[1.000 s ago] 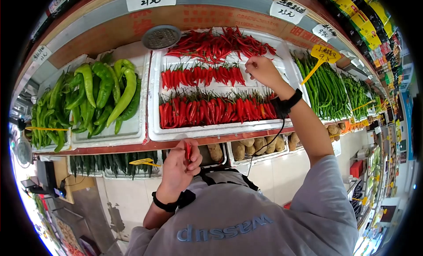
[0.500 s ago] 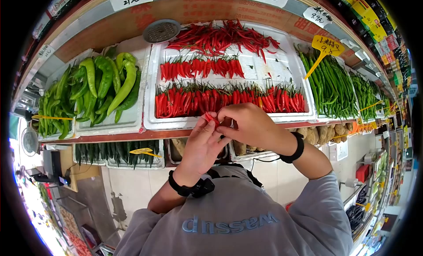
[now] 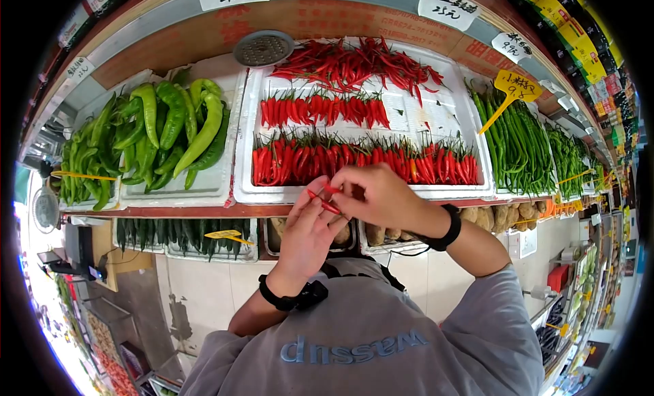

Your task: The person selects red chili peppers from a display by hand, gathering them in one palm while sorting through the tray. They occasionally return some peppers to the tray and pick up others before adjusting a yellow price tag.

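My left hand (image 3: 308, 234) is closed around small red chili peppers (image 3: 324, 203) in front of the tray's near edge. Right beside it, my right hand (image 3: 383, 197) pinches a red chili pepper (image 3: 332, 189) between thumb and fingers. The two hands nearly touch, and the fingers partly hide what they hold. Just beyond them lies a white foam tray (image 3: 426, 115). Along its near side stands a long row of red chilies (image 3: 354, 156), stems pointing away from me. Behind is a shorter row (image 3: 323, 110), and at the back a loose pile of chilies (image 3: 361, 63).
Large green peppers (image 3: 170, 123) fill a tray on the left. Long green chilies (image 3: 518, 140) lie on the right, by a yellow price tag (image 3: 516, 88). A round metal dish (image 3: 263, 49) sits at the back. Potatoes (image 3: 485, 219) and dark green cucumber-like vegetables (image 3: 178, 236) occupy the lower shelf.
My hands have shifted slightly apart, and more of the red chilies shows between them. The view has moved a little, so the trays appear farther right and lower.
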A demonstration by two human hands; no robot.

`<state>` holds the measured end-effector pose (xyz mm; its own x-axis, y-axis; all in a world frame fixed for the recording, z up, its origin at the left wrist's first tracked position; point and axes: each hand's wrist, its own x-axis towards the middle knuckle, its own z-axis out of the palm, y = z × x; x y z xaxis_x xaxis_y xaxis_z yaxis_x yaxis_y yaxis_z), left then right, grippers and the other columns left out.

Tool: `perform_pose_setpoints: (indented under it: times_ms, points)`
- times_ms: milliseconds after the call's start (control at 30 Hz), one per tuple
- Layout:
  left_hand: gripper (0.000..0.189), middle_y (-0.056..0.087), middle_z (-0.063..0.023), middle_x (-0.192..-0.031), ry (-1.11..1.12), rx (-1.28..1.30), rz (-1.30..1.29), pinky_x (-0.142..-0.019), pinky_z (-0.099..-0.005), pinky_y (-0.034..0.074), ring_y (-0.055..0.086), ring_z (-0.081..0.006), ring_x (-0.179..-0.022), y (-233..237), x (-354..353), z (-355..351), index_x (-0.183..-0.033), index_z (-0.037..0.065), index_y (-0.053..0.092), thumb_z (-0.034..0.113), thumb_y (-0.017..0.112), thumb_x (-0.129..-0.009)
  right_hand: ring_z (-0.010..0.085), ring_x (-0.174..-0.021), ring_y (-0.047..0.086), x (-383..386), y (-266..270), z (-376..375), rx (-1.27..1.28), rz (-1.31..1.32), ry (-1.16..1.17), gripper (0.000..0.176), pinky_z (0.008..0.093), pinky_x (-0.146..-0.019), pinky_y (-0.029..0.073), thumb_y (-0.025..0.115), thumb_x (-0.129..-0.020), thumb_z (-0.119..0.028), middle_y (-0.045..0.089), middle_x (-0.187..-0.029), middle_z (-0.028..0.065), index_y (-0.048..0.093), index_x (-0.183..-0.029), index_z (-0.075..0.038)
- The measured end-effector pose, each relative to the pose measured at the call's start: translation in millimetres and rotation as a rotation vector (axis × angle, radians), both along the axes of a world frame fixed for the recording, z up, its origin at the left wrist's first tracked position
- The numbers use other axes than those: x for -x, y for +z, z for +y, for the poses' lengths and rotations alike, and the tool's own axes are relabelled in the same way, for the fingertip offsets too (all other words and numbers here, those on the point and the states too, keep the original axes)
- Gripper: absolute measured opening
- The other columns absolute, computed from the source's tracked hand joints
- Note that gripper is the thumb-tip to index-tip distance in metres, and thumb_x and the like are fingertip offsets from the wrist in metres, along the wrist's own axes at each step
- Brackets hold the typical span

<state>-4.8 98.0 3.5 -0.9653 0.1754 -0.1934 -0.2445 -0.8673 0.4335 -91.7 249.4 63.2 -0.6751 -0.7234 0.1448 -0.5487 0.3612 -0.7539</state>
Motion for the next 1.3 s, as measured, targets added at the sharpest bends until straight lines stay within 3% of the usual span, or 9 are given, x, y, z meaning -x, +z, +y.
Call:
perform_pose_setpoints:
  times_ms: [100,200,300,500,800,867,1067,1267,1300]
  points:
    - [0.04,0.04,-0.0137,-0.141,0.076,0.036,0.01,-0.105,-0.0452,0.037,0.041,-0.0285,-0.13,1.9,2.5,-8.5,-0.137,0.005,0.035,0.018,0.04,-0.099,0.0194,-0.053,0.059,20.1,21.0,5.4,0.039,-0.017,-0.091,0.011,0.0316,-0.053,0.047,0.064,-0.081,-0.011,0.06,-0.063,0.0081,0.059,-0.088,-0.004]
    - [0.041,0.041,-0.0151,-0.14,0.044,0.047,0.025,-0.104,-0.0451,0.038,0.042,-0.03,-0.129,2.4,3.4,-20.2,-0.137,0.005,0.035,0.017,0.041,-0.099,0.026,-0.063,0.064,63.8,30.7,12.7,-0.069,0.603,-0.052,0.014,0.0377,-0.057,0.051,0.065,-0.078,-0.012,0.065,-0.073,0.0092,0.061,-0.09,-0.006]
    - [0.04,0.044,-0.0165,-0.138,0.017,0.042,0.011,-0.102,-0.0445,0.039,0.046,-0.0312,-0.125,1.6,3.0,-26.6,-0.136,0.004,0.037,0.017,0.041,-0.098,0.0307,-0.075,0.064,111.5,28.5,21.0,-0.429,0.651,-0.075,0.017,0.0406,-0.065,0.051,0.065,-0.075,-0.009,0.067,-0.085,0.0108,0.064,-0.092,-0.007]
    - [0.035,0.05,-0.014,-0.132,-0.056,0.073,-0.012,-0.099,-0.0428,0.042,0.052,-0.0285,-0.118,1.7,-0.7,-33.8,-0.131,0.008,0.044,0.018,0.041,-0.098,0.031,-0.082,0.064,180.1,-19.8,15.7,-0.724,0.608,0.066,0.02,0.0414,-0.071,0.051,0.062,-0.075,-0.006,0.067,-0.089,0.0107,0.065,-0.094,-0.009]
    - [0.028,0.052,-0.0127,-0.131,-0.014,0.064,0.029,-0.097,-0.0419,0.043,0.053,-0.0269,-0.118,-1.1,0.5,-37.0,-0.125,0.01,0.047,0.019,0.042,-0.098,0.0317,-0.083,0.064,180.0,-13.8,27.7,-0.469,0.571,-0.033,0.023,0.0401,-0.074,0.052,0.06,-0.077,-0.006,0.067,-0.094,0.0131,0.067,-0.099,-0.007]
    - [0.023,0.051,-0.0118,-0.132,0.012,0.024,0.048,-0.097,-0.0412,0.043,0.051,-0.0266,-0.119,-3.6,4.5,-29.9,-0.119,0.012,0.048,0.02,0.043,-0.099,0.0281,-0.077,0.066,158.6,2.8,28.2,-0.36,0.574,-0.045,0.019,0.0385,-0.069,0.053,0.059,-0.08,-0.012,0.068,-0.082,0.0122,0.068,-0.096,-0.009]
    - [0.012,0.048,-0.0071,-0.135,0.081,0.01,0.073,-0.096,-0.0367,0.041,0.05,-0.0234,-0.12,-1.3,14.2,1.1,-0.107,0.015,0.05,0.022,0.048,-0.098,0.0195,-0.069,0.065,46.1,44.9,19.2,-0.209,-0.057,0.114,0.016,0.0295,-0.064,0.05,0.064,-0.085,-0.015,0.067,-0.079,0.0099,0.065,-0.094,-0.002]
    - [0.019,0.045,-0.0067,-0.137,0.016,0.049,0.2,-0.089,-0.0302,0.044,0.048,-0.0137,-0.117,-23.3,15.7,33.3,-0.113,0.013,0.054,0.016,0.056,-0.094,0.0312,-0.072,0.061,8.8,19.9,37.6,-0.181,0.189,0.124,0.023,0.0394,-0.063,0.049,0.07,-0.076,-0.019,0.063,-0.079,0.0112,0.065,-0.093,-0.005]
    - [0.022,0.05,-0.0045,-0.127,-0.004,0.083,0.18,-0.085,-0.0292,0.044,0.051,-0.014,-0.11,-20.7,14.1,35.9,-0.115,0.012,0.054,0.013,0.056,-0.093,0.0309,-0.073,0.062,10.3,21.2,42.5,-0.192,0.204,0.143,0.022,0.0393,-0.063,0.05,0.069,-0.075,-0.017,0.063,-0.08,0.011,0.065,-0.093,-0.006]
